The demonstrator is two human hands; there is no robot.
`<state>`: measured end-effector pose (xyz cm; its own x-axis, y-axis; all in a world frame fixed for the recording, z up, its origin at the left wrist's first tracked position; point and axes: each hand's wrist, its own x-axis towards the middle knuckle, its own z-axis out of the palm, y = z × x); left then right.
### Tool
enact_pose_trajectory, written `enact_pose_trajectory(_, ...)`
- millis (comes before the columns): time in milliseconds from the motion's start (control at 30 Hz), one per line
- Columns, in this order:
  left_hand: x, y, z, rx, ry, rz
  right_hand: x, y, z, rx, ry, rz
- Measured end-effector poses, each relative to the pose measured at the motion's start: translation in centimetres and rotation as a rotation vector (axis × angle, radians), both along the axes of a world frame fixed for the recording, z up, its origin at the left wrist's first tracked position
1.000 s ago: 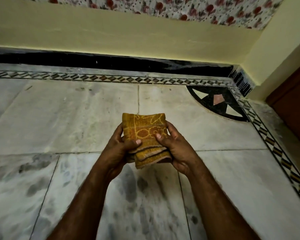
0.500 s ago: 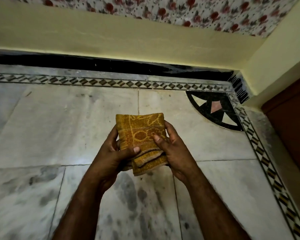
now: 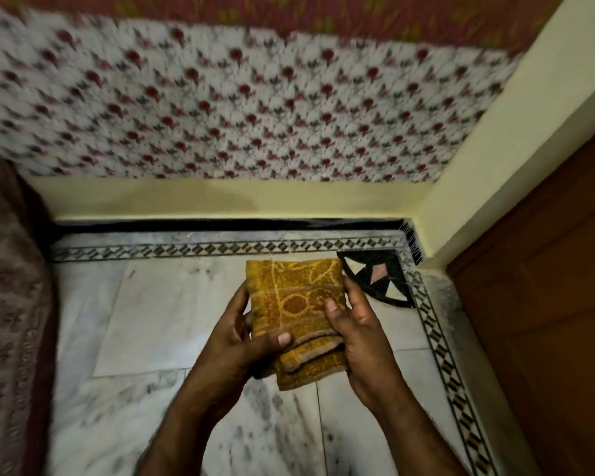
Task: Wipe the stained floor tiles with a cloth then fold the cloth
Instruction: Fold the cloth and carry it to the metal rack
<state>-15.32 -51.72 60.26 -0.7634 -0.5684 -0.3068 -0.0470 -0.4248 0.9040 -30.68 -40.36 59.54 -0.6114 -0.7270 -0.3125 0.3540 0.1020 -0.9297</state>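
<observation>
while left grip (image 3: 234,338) and right grip (image 3: 361,333) pinch the folded cloth (image 3: 296,290) at its sides, judge it soft, light, limp; hold the layered edges.

Hands (image 3: 232,343) two – cloth (image 3: 294,298) one – door (image 3: 547,321) one.

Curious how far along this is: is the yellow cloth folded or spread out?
Folded: the cloth is a compact rectangle, stacked edges showing, held by left hand and right hand.

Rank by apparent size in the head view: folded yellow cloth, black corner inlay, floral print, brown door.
floral print
brown door
folded yellow cloth
black corner inlay
The cloth sits nearer the camera, so its edge over the inlay is unsure.
</observation>
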Motion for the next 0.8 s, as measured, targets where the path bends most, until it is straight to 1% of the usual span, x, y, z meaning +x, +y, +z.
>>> enact_pose_trajectory(67,0.3,1.5,6.3,0.005,0.009,-0.029,0.3,1.8,6.5,-0.016,-0.018,-0.004)
enact_pose_trajectory(200,1.2,5.5,16.7,0.008,0.023,-0.035,1.1,5.9,17.2,-0.037,-0.056,-0.02)
enact_pose_trajectory(300,2.1,8.8,22.8,-0.008,0.055,-0.034,2.2,8.9,23.5,-0.069,-0.058,-0.015)
enact_pose_trajectory(367,2.8,10.9,25.8,-0.02,0.075,-0.036,3.1,10.7,26.4,-0.086,-0.05,-0.037)
enact_pose_trajectory(533,5.3,15.6,30.6,-0.04,0.11,-0.061,5.8,15.3,31.0,-0.115,-0.021,-0.093)
enact_pose_trajectory(800,11.1,21.4,34.1,-0.067,0.153,-0.141,12.6,22.0,34.3,-0.149,0.033,-0.163)
